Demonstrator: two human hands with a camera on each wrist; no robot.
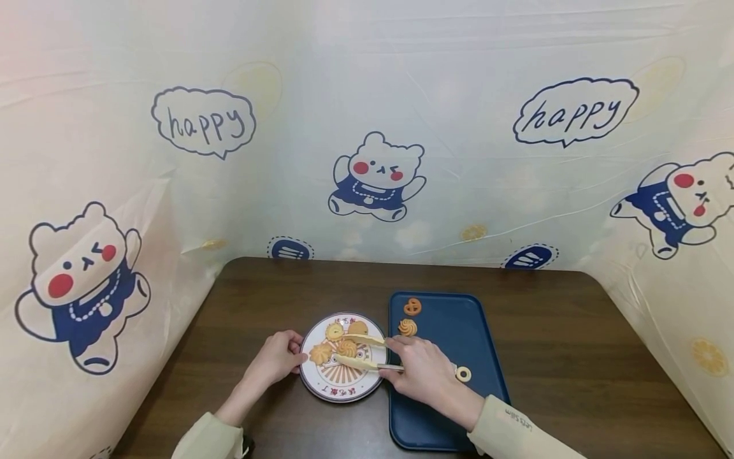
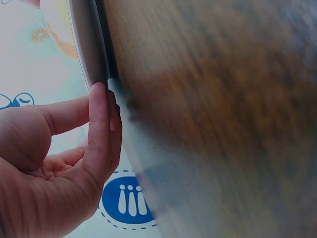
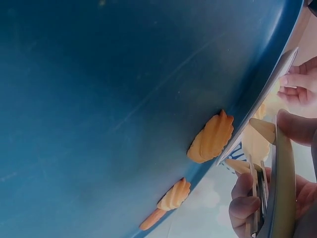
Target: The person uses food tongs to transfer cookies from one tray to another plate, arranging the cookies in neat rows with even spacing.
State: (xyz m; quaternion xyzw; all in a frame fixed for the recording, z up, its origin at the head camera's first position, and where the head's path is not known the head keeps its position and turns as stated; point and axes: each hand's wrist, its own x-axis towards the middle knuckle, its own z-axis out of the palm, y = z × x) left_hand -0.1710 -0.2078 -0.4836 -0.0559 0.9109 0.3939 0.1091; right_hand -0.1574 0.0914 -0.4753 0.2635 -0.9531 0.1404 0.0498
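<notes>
Right hand (image 1: 427, 373) holds tongs (image 1: 364, 364), left hand (image 1: 278, 357) pinches the plate (image 1: 344, 387).
The tongs' yellow tips stand apart left of the right hand, with a swirly cookie (image 1: 346, 348) between them; I can't tell if they squeeze it. Three more cookies (image 1: 320, 354) sit by the tips on the plate. A blue tray (image 1: 424, 424) is below the right hand, a ring cookie (image 1: 463, 374) just right of that hand.
</notes>
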